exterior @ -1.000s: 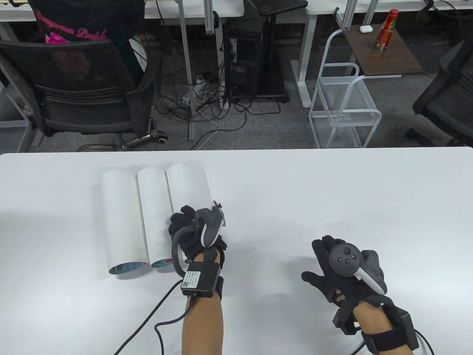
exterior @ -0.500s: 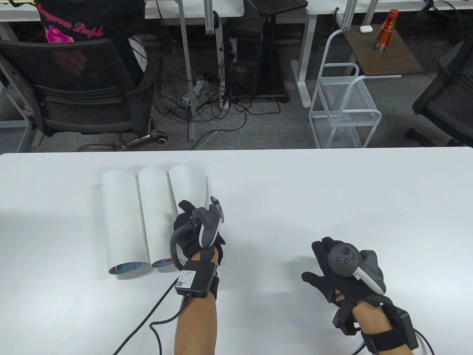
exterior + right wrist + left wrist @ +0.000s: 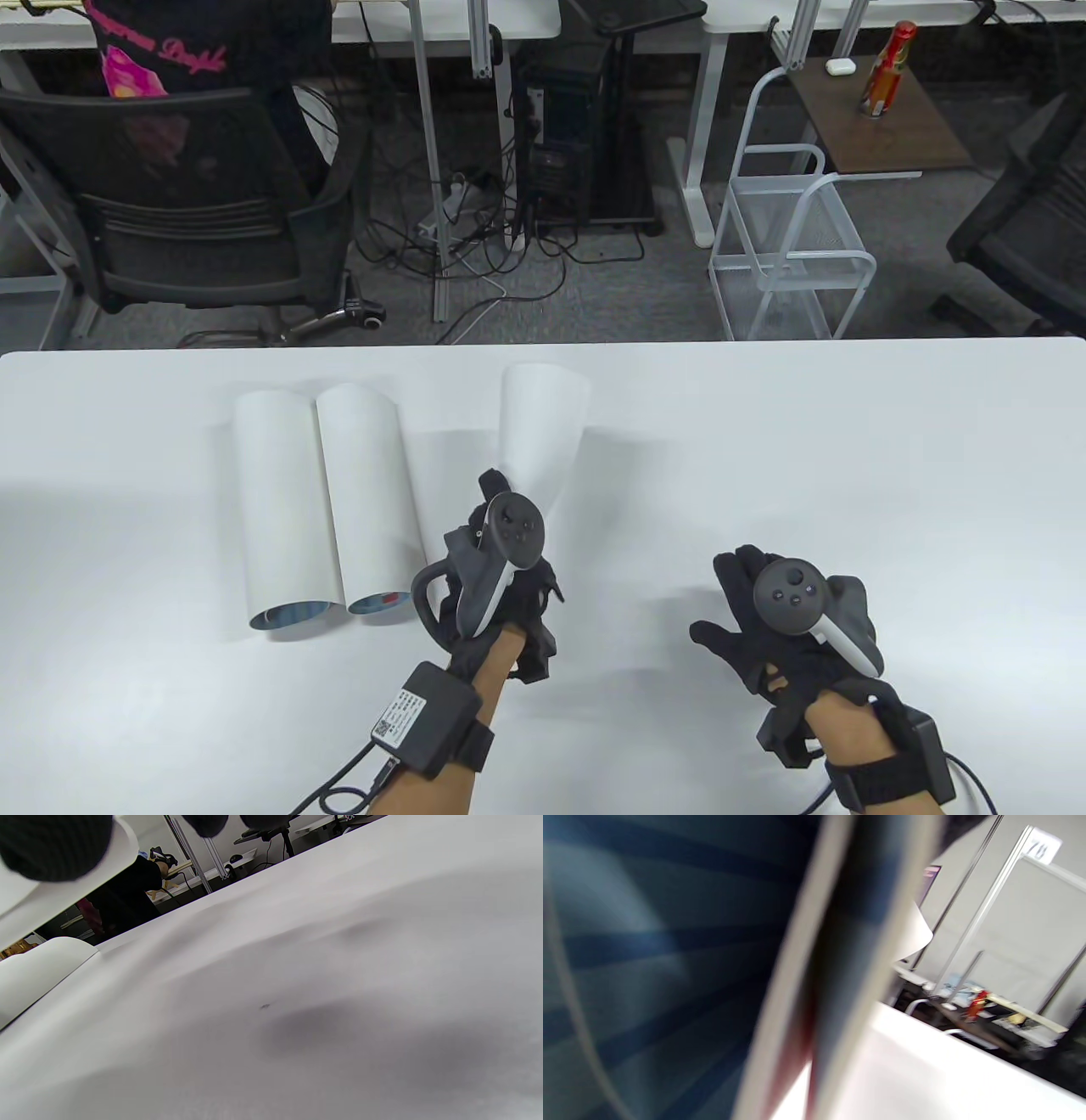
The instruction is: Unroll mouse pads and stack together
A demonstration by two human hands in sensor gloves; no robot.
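Observation:
Two rolled white mouse pads [image 3: 280, 501] [image 3: 366, 497] lie side by side on the white table [image 3: 764, 441] at the left. My left hand [image 3: 501, 577] grips the near end of a third rolled pad [image 3: 540, 429] and holds it raised, tilted up and away, to the right of the other two. In the left wrist view this roll's blue printed inside [image 3: 670, 963] fills the frame, blurred. My right hand [image 3: 780, 620] rests open and empty on the table at the right, fingers spread. Its fingertips [image 3: 51, 844] show at the top of the right wrist view.
A black office chair [image 3: 178, 204], cables, a computer tower and a white wire rack [image 3: 789, 246] stand on the floor beyond the table's far edge. A side table with a red bottle [image 3: 887, 68] is at the back right.
My left hand has lifted the rightmost roll off the table and carried it right, away from the other two rolls. The right hand has stayed in place.

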